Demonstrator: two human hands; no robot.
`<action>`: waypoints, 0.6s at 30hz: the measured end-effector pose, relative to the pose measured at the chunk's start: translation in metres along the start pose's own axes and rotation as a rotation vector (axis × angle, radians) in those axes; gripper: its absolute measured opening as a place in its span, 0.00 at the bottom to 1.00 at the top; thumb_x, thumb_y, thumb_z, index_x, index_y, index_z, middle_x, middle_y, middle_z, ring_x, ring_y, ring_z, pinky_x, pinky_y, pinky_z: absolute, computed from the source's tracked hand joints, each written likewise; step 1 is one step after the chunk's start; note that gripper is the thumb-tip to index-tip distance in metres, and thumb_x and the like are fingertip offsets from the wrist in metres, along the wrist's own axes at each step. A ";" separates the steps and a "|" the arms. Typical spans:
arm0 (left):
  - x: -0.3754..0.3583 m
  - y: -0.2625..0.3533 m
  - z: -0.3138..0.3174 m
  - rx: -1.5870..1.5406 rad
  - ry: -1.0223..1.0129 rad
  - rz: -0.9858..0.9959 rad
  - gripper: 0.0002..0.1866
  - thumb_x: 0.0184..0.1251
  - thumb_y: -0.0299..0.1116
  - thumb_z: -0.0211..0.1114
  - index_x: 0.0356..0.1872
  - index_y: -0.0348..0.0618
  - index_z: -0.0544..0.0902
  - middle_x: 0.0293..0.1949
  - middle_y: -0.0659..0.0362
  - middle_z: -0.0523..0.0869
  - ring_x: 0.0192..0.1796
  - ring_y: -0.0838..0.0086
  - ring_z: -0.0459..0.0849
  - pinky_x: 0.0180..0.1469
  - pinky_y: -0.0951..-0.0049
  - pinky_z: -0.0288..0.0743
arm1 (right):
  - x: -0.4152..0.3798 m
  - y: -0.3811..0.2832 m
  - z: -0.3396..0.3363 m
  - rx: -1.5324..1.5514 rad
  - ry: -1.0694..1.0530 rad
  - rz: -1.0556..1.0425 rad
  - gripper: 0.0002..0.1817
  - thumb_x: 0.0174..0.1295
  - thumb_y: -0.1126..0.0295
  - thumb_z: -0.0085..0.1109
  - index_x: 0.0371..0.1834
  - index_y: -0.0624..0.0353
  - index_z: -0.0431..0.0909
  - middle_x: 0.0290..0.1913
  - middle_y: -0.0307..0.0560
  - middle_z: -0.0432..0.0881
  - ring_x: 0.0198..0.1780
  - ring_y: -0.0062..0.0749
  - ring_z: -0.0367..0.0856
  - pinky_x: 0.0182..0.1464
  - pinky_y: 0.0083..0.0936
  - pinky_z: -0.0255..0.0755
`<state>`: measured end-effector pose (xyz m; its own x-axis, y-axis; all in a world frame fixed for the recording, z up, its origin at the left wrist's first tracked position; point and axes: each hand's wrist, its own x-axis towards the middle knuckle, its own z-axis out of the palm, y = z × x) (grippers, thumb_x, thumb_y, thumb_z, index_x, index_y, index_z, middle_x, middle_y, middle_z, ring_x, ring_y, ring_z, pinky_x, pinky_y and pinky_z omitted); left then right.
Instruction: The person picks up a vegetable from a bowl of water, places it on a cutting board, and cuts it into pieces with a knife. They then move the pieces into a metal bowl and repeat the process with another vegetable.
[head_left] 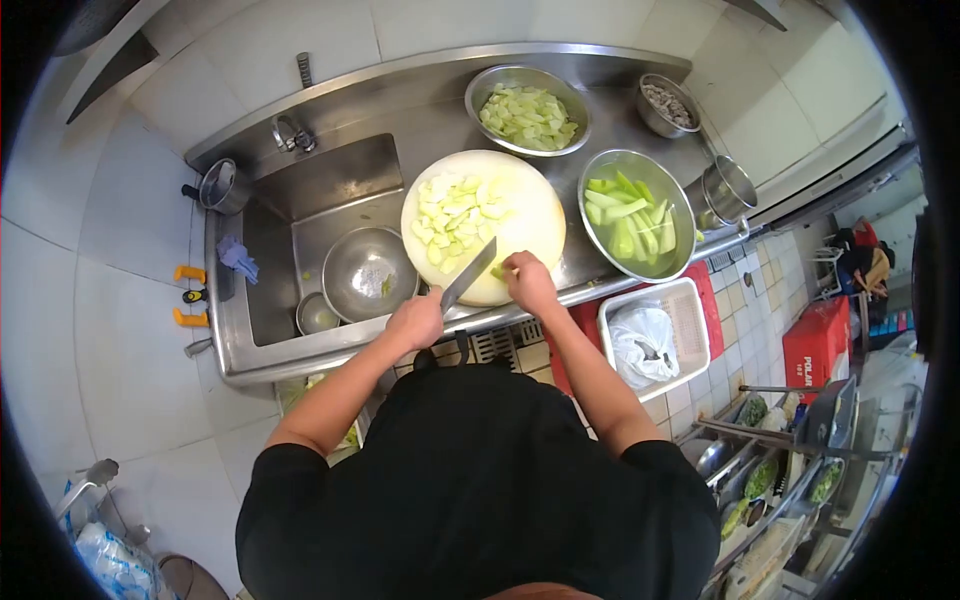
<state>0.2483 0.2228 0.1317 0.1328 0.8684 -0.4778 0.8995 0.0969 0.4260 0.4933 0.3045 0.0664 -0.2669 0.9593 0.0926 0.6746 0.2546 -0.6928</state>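
Observation:
My left hand [415, 320] is closed around the handle of a knife [470, 272], its broad blade slanting up and right over a round white cutting board [540, 215]. Close to the blade, my right hand [530, 284] has its fingers bent and pressed together at the board's lower right. A small bit of green vegetable [497, 271] shows at those fingertips, partly hidden. Pale green cut vegetable slices [455, 215] lie spread over the board's left and middle. To the right, a metal bowl [590, 238] holds longer green vegetable pieces [632, 215] in liquid.
Behind the board stands a metal bowl of slices [527, 117]; a smaller bowl [668, 106] is at the back right. Left is a sink [275, 270] with a large metal bowl [370, 275] inside. A white basket [655, 335] with a plastic bag sits below the counter edge on the right.

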 end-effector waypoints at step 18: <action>-0.011 0.043 -0.021 0.087 0.036 0.021 0.16 0.65 0.25 0.56 0.54 0.37 0.71 0.42 0.35 0.88 0.48 0.39 0.89 0.50 0.42 0.81 | 0.030 0.001 0.007 -0.246 -0.183 -0.079 0.06 0.63 0.75 0.58 0.35 0.60 0.85 0.41 0.57 0.85 0.44 0.57 0.86 0.51 0.47 0.81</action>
<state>0.2766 0.2281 0.1712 0.1388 0.8868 -0.4407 0.9296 0.0369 0.3668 0.4813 0.3325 0.0638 -0.4294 0.9031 -0.0061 0.7873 0.3711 -0.4924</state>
